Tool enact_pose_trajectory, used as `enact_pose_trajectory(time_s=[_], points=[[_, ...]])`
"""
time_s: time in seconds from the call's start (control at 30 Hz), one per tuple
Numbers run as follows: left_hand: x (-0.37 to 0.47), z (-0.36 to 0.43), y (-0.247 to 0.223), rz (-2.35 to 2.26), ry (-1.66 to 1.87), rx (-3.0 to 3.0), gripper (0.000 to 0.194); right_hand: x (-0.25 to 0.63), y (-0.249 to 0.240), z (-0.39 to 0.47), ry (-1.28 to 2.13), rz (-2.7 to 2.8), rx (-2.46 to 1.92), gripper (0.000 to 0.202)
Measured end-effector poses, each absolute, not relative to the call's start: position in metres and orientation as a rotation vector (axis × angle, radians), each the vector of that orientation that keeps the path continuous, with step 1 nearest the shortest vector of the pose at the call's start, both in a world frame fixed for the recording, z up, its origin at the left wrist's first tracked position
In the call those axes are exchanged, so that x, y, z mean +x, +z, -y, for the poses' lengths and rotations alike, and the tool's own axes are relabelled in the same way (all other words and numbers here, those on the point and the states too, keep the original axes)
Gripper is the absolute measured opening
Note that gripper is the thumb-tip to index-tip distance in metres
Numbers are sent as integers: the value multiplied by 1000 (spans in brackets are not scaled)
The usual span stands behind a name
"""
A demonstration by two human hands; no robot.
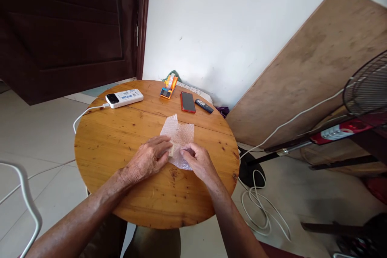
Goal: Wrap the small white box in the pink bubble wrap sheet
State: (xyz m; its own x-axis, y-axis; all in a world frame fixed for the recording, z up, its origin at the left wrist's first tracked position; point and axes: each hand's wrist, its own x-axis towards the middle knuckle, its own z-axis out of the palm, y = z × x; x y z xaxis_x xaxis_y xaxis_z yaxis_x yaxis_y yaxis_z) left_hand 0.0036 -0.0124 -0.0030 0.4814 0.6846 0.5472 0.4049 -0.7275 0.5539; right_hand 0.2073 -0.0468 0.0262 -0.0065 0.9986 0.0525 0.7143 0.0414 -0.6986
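Observation:
A crumpled sheet of clear bubble wrap (185, 134) lies on the round wooden table, in front of me. Something pale and small shows between my hands at the wrap, too indistinct to name. My left hand (151, 155) rests at the left side of the wrap, its fingers bent together over the edge; their tips are partly hidden. On the right side, my right hand (198, 160) pinches the wrap between thumb and fingers.
On the round table (115, 145) are a white power bank (127, 97) with a cable, an orange tape dispenser (169, 86), a red-edged phone (188, 102) and a small dark device (204, 106). A fan (367, 84) stands at the right.

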Motion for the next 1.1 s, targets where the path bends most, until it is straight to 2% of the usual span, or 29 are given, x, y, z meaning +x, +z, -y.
enact_pose_trajectory(time_s=[0.17,0.37,0.6,0.87,1.1], points=[[7,12,-8,-929,1147,2475,25,209,11,48,413,1685,-1742,13],[16,27,-6,-1101,1235,2512,21,211,6,51,424,1585,-1811,8],[16,29,-5,-1081,1201,2519,20,208,14,49,609,1548,-1901,17],[15,27,-4,-1027,1178,2526,19,201,9,40,565,1522,-1928,24],[15,25,-4,-988,1173,2522,20,191,15,40,527,1454,-1777,39]])
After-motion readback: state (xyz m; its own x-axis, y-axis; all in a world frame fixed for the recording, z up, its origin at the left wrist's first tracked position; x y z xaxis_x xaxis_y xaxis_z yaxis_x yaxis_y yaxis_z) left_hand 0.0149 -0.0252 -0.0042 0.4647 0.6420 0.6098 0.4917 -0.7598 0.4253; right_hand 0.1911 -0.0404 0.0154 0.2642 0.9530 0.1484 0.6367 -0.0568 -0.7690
